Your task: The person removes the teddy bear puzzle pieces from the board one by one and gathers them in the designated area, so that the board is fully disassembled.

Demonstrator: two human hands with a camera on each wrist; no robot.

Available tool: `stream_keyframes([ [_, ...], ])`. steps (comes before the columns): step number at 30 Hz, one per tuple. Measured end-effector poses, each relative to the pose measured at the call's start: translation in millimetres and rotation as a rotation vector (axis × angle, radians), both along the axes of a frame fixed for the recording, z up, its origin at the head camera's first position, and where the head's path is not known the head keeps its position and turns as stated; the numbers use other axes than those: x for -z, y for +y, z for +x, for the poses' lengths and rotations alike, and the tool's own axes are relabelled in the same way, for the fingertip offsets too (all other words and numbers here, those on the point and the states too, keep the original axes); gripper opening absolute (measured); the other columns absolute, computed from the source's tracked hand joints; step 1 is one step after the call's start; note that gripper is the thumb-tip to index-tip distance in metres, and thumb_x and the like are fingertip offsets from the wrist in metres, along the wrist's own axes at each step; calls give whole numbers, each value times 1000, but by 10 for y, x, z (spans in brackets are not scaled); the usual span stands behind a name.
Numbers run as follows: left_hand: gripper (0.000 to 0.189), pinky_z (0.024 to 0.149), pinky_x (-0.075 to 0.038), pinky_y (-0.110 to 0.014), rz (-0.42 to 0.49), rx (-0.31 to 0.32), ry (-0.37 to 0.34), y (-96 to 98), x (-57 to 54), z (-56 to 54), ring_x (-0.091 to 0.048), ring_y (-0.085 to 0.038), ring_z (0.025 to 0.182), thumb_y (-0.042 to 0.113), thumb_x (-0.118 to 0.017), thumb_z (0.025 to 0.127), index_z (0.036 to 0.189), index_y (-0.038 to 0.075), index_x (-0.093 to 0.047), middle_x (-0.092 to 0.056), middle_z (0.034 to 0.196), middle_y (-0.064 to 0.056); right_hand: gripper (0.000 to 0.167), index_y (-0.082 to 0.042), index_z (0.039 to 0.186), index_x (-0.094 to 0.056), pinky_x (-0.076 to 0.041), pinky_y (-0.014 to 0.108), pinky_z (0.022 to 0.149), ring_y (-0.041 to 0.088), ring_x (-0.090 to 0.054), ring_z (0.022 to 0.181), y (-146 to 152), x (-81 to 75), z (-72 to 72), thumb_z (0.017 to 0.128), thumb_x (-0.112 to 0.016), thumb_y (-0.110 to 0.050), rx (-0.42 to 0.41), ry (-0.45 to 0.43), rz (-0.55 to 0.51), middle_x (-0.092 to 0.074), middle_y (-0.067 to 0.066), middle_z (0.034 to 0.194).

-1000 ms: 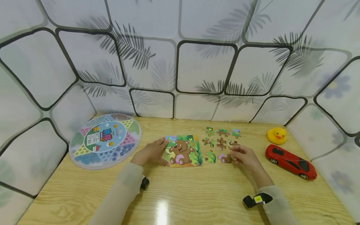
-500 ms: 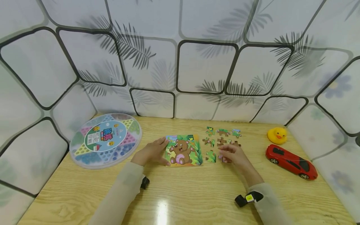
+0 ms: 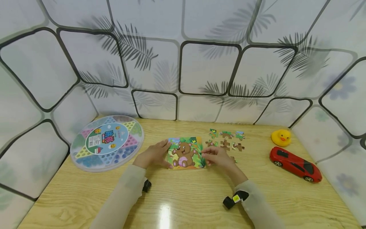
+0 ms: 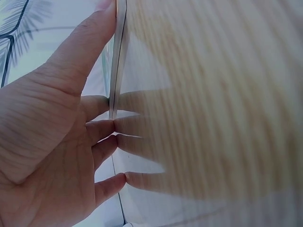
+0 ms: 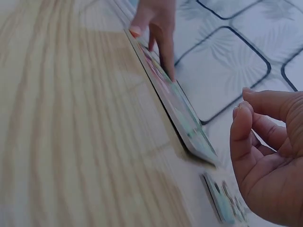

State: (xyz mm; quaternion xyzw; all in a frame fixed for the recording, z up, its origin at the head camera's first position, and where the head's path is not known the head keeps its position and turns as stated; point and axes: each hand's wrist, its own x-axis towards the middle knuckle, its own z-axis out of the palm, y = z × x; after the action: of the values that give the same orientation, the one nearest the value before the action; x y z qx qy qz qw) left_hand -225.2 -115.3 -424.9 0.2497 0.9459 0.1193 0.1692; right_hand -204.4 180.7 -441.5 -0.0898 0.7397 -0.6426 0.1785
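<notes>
A square bear picture puzzle board [image 3: 185, 156] lies flat on the wooden table. My left hand [image 3: 153, 155] rests against its left edge, thumb at the near corner and fingers spread; in the left wrist view the thumb [image 4: 78, 49] and fingers touch along the board's edge. Just off the board's right side is my right hand [image 3: 218, 158]. Its thumb and index tip meet in the right wrist view, where the curled hand [image 5: 272, 146] shows nothing between them. Loose jigsaw pieces [image 3: 226, 135] lie in rows to the right; the right hand hides part of the nearest row.
A round, clear-lidded Chinese checkers set [image 3: 107, 143] lies at the left. On the right are a yellow rubber duck [image 3: 281, 138] and a red toy car [image 3: 295, 164]. A patterned cloth wall [image 3: 206, 70] stands behind the table.
My right hand has moved left across the near row of pieces to the board's right edge. The board and my left hand stay in place.
</notes>
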Motion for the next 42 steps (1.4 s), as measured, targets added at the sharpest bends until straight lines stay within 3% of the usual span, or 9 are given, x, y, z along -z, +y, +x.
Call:
stream_keyframes([
  [10, 106, 108, -24, -57, 0, 7, 6, 2, -9, 11, -16, -34, 142, 56, -72, 74, 151, 3, -20, -12, 156, -18, 30, 7, 114, -60, -51, 22, 57, 10, -58, 63, -427, 47, 1, 92, -62, -14, -111, 17, 91, -63, 7, 86],
  [17, 108, 110, -21, -55, 0, -10, -13, -5, 22, 4, -14, -33, 143, 57, -72, 74, 151, 5, -19, -10, 157, -16, 33, 5, 114, -61, -51, 22, 56, 10, -56, 62, -626, 59, -20, 91, -65, -19, -107, 30, 100, -61, 7, 81],
  [32, 108, 109, -22, -55, -11, -1, 1, -5, 27, 2, -14, -32, 143, 58, -71, 74, 151, 4, -19, -10, 157, -16, 35, 10, 120, -55, -47, 19, 49, 7, -55, 53, -808, 157, -75, 91, -62, -9, -94, 18, 109, -61, 4, 76],
  [42, 108, 108, -23, -56, -14, -2, 11, -5, 29, -1, -15, -34, 143, 58, -72, 73, 151, 3, -20, -11, 157, -17, 28, 5, 115, -64, -46, 19, 47, 7, -52, 50, -855, 154, -79, 91, -63, -10, -87, 33, 218, -61, 2, 68],
])
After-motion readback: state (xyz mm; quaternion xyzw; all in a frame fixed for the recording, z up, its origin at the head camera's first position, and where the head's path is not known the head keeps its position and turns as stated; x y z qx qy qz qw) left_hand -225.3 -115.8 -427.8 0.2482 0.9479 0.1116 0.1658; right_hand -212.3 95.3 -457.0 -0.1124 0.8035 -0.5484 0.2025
